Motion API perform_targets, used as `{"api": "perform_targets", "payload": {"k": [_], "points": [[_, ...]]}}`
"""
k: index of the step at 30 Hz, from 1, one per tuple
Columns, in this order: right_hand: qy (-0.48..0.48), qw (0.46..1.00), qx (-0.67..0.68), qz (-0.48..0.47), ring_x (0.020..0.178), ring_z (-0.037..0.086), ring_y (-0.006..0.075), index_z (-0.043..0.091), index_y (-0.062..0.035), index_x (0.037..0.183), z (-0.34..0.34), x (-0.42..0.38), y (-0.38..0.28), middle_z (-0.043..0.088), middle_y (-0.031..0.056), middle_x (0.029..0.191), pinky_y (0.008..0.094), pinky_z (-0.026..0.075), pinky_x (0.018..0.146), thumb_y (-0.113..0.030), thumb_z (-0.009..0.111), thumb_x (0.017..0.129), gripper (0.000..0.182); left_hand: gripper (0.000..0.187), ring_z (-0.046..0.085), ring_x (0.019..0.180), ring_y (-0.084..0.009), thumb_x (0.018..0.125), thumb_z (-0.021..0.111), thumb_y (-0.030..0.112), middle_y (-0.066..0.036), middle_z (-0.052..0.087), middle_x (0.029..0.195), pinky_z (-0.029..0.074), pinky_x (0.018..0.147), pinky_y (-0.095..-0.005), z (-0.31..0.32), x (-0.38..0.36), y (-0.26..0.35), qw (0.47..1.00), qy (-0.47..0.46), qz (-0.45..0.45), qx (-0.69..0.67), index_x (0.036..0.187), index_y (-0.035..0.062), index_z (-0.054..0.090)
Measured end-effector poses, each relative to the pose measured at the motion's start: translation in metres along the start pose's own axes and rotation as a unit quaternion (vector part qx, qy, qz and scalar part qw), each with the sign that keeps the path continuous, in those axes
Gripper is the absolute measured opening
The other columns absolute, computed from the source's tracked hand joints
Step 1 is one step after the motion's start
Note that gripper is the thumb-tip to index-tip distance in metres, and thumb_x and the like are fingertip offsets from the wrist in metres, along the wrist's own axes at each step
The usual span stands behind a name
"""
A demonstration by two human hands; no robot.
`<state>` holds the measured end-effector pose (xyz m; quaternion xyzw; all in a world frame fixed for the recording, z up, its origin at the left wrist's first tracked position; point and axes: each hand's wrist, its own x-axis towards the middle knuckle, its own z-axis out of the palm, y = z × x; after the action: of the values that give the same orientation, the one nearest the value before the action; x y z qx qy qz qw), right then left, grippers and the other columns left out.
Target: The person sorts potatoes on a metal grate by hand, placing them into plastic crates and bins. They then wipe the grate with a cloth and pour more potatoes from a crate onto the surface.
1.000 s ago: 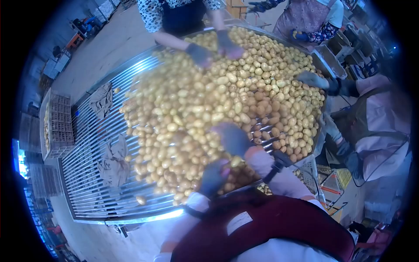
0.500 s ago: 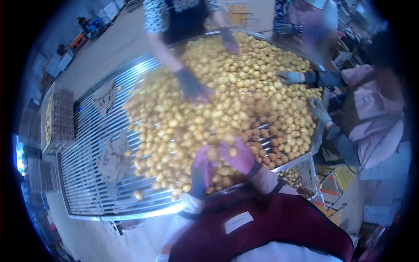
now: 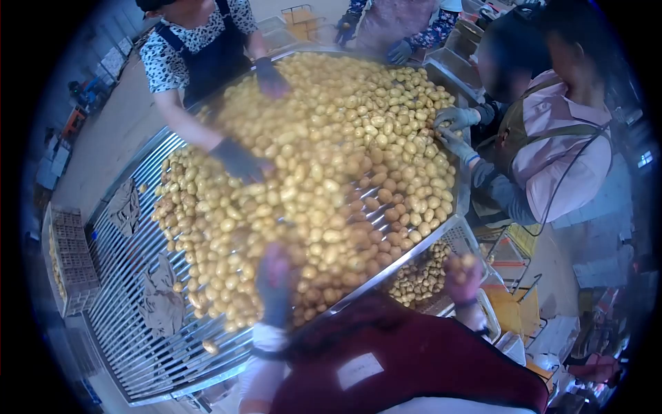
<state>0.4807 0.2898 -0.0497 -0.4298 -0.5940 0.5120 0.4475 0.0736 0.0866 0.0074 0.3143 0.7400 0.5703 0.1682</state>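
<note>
A wide heap of potatoes (image 3: pixel 265 207) covers the slatted metal table (image 3: pixel 131 324) before me. My left hand (image 3: pixel 274 279), in a grey and purple glove, is at the near side of the heap. Motion smears its fingers, so I cannot make out what they hold. Off the table's right front edge is my right hand (image 3: pixel 463 277), closed around what look like small brown potatoes. It is beside a crate (image 3: pixel 460 238) with many small potatoes in it. Browner potatoes lie on the slats near the right front edge.
A co-worker's gloved hand (image 3: pixel 241 160) reaches over the heap from the left. At the right, another person's gloved hands (image 3: pixel 456 131) touch potatoes. Cloth sacks (image 3: pixel 162 297) lie on the left slats. A stacked crate (image 3: pixel 72 259) stands beyond; a yellow chair (image 3: pixel 514 310) is at right.
My right hand has moved from the heap to the right, over the table edge beside the crate. My left hand stays by the heap. The view has turned right.
</note>
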Motion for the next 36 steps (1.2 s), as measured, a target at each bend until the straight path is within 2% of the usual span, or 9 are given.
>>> {"api": "perform_targets", "payload": {"k": [1, 2, 4, 7, 11, 14, 16, 18, 36], "points": [[0.087, 0.991, -0.092, -0.033, 0.099, 0.065, 0.03, 0.064, -0.009, 0.105, -0.026, -0.022, 0.004, 0.066, 0.0102, 0.1, 0.0391, 0.061, 0.077, -0.026, 0.066, 0.095, 0.02, 0.044, 0.054, 0.129, -0.0238, 0.103, 0.054, 0.02, -0.015, 0.059, 0.138, 0.041, 0.111, -0.0355, -0.009, 0.003, 0.021, 0.995, 0.023, -0.037, -0.094, 0.14, -0.0046, 0.053], [0.158, 0.952, 0.215, 0.152, 0.1, 0.064, 0.0294, 0.064, -0.0086, 0.105, -0.072, -0.042, 0.011, 0.065, 0.0091, 0.101, 0.0386, 0.061, 0.077, -0.03, 0.063, 0.096, 0.023, 0.044, 0.053, 0.131, -0.0243, 0.104, 0.054, 0.022, -0.015, 0.059, 0.138, 0.039, 0.112, -0.036, -0.03, 0.007, -0.012, 0.999, 0.039, -0.011, 0.01, 0.139, -0.0046, 0.054], [0.266, 0.681, 0.564, 0.383, 0.104, 0.062, 0.0303, 0.063, -0.0068, 0.109, -0.167, -0.093, 0.035, 0.063, 0.0101, 0.105, 0.0393, 0.058, 0.081, -0.033, 0.06, 0.096, 0.03, 0.043, 0.053, 0.131, -0.0246, 0.105, 0.052, 0.022, -0.016, 0.059, 0.14, 0.039, 0.112, -0.0362, -0.05, 0.002, -0.027, 0.995, 0.081, -0.037, 0.036, 0.139, -0.0042, 0.054], [0.412, 0.824, 0.092, 0.379, 0.115, 0.057, 0.0348, 0.059, -0.0028, 0.12, -0.229, -0.159, 0.114, 0.061, 0.0162, 0.117, 0.0429, 0.049, 0.094, -0.033, 0.06, 0.097, 0.038, 0.043, 0.054, 0.13, -0.0245, 0.105, 0.052, 0.02, -0.017, 0.058, 0.141, 0.04, 0.111, -0.0358, -0.066, 0.004, -0.057, 0.993, 0.089, -0.021, 0.078, 0.141, -0.0043, 0.053], [0.302, 0.765, -0.529, 0.208, 0.129, 0.051, 0.0408, 0.053, 0.0026, 0.134, -0.158, -0.122, 0.156, 0.058, 0.0244, 0.133, 0.0478, 0.038, 0.111, -0.032, 0.06, 0.097, 0.051, 0.049, 0.049, 0.135, -0.0322, 0.101, 0.055, 0.021, -0.02, 0.055, 0.143, 0.036, 0.114, -0.0418, -0.032, 0.004, -0.072, 0.99, 0.022, 0.034, 0.136, 0.144, -0.0004, 0.049], [0.185, 0.883, -0.411, -0.13, 0.107, 0.059, 0.0368, 0.058, -0.0024, 0.125, 0.049, -0.004, 0.011, 0.062, 0.0176, 0.118, 0.0454, 0.045, 0.097, -0.018, 0.068, 0.09, 0.04, 0.055, 0.042, 0.14, -0.0401, 0.093, 0.062, 0.029, -0.021, 0.054, 0.144, 0.028, 0.118, -0.0529, -0.008, 0.004, -0.076, 0.921, -0.091, 0.174, 0.337, 0.143, 0.0058, 0.053], [0.013, 0.958, -0.27, -0.09, 0.103, 0.059, 0.0355, 0.06, -0.0081, 0.124, 0.122, 0.026, 0.011, 0.062, 0.0161, 0.114, 0.0439, 0.047, 0.093, -0.02, 0.065, 0.092, 0.034, 0.057, 0.043, 0.14, -0.0399, 0.093, 0.062, 0.033, -0.018, 0.054, 0.145, 0.027, 0.119, -0.0545, 0.007, -0.001, -0.07, 0.886, -0.117, 0.164, 0.418, 0.142, 0.007, 0.054], [-0.225, 0.906, -0.319, -0.165, 0.106, 0.059, 0.0369, 0.063, -0.0095, 0.123, 0.174, 0.056, 0.028, 0.062, 0.0168, 0.118, 0.046, 0.047, 0.095, -0.03, 0.063, 0.093, 0.036, 0.058, 0.044, 0.14, -0.0401, 0.092, 0.061, 0.038, -0.014, 0.055, 0.145, 0.027, 0.118, -0.056, 0.009, 0.001, -0.08, 0.862, -0.108, 0.175, 0.464, 0.141, 0.009, 0.055], [-0.268, 0.851, -0.439, -0.104, 0.127, 0.048, 0.0434, 0.057, -0.0083, 0.135, 0.243, 0.087, 0.054, 0.051, 0.0236, 0.137, 0.0607, 0.037, 0.105, -0.052, 0.066, 0.087, 0.066, 0.041, 0.053, 0.132, -0.0362, 0.094, 0.063, 0.032, -0.012, 0.061, 0.139, 0.038, 0.112, -0.0514, 0.013, 0.013, -0.053, 0.872, -0.112, 0.131, 0.459, 0.127, 0.0084, 0.063]]}}
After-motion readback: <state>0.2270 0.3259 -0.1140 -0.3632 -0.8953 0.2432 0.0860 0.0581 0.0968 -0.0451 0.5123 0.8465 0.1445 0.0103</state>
